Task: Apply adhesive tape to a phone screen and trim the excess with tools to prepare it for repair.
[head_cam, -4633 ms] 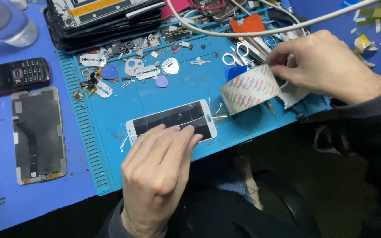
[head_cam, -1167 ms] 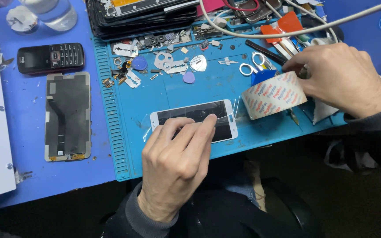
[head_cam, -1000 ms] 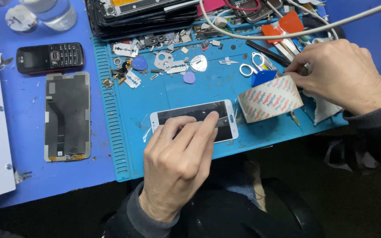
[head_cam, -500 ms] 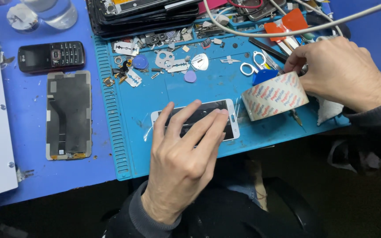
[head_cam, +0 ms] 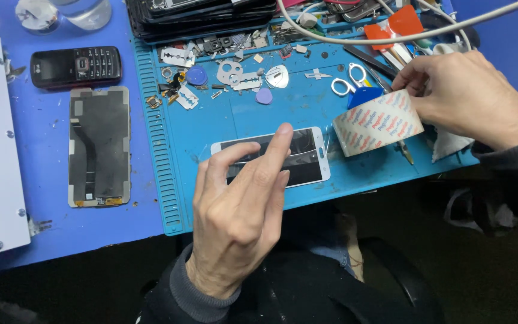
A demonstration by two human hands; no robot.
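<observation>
The left hand [head_cam: 241,207] hovers over a white-framed phone screen [head_cam: 304,157] that lies flat near the front edge of the blue work mat [head_cam: 211,129] on the counter [head_cam: 49,162]; its fingers are loosely spread and extended, the index fingertip resting on the glass near the top edge (whether the other fingers touch it I cannot tell). The right hand [head_cam: 466,99] grips a roll of printed packing tape [head_cam: 379,123], fingers curled over its far side, the roll standing tilted on the mat just right of the screen. Behind them lie small scissors [head_cam: 348,81], guitar-style picks and razor blades. Left of the mat sit a dark keypad phone [head_cam: 76,66] and a bare display panel [head_cam: 99,146].
</observation>
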